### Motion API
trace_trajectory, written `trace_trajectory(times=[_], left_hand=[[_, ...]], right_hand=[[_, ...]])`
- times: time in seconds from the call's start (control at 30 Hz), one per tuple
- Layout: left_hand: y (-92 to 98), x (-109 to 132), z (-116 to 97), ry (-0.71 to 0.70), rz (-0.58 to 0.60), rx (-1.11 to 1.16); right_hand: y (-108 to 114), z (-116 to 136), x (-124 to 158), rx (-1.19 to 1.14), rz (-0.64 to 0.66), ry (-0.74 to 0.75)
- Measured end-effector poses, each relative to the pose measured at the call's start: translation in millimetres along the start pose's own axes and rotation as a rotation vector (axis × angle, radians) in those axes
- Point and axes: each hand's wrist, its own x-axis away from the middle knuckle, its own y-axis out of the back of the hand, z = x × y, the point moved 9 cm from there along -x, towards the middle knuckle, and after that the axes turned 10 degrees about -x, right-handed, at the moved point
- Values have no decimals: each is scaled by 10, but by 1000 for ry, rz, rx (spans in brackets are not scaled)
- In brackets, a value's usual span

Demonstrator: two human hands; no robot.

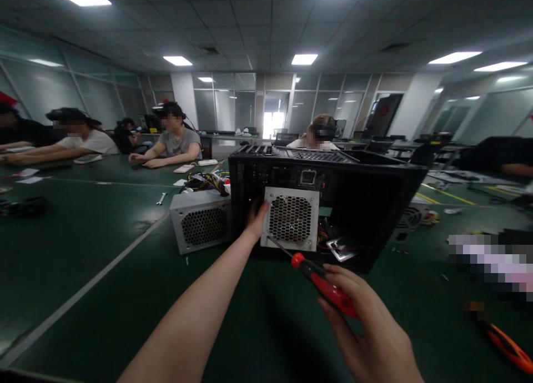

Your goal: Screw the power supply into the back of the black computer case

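Observation:
A black computer case [358,205] stands in front of me with its near side uncovered. A grey power supply unit [291,245] with a honeycomb grille sits upright at the case's opening. My left hand [257,221] grips its left edge, thumb along the side; the other fingers are hidden behind it. In my right hand [366,311] is a red and black screwdriver [325,287]. Its tip meets the lower left corner of the power supply's face; whether a screw is there is too small to tell. A silver part [343,251] leans inside the case at the lower right.
Left of the case stands a second power supply [200,197], with bundled cables [204,180] behind it. A wrench [161,198] and small screws [187,260] lie on the green table [104,311]. Orange-handled pliers [506,341] lie at right. Several people sit around the table.

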Motion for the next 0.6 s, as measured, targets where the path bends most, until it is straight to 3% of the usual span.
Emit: trace_trajectory(times=[0.6], left_hand=[[8, -6, 47, 5, 1, 12]], right_hand=[[11, 2, -9, 16, -1, -22]])
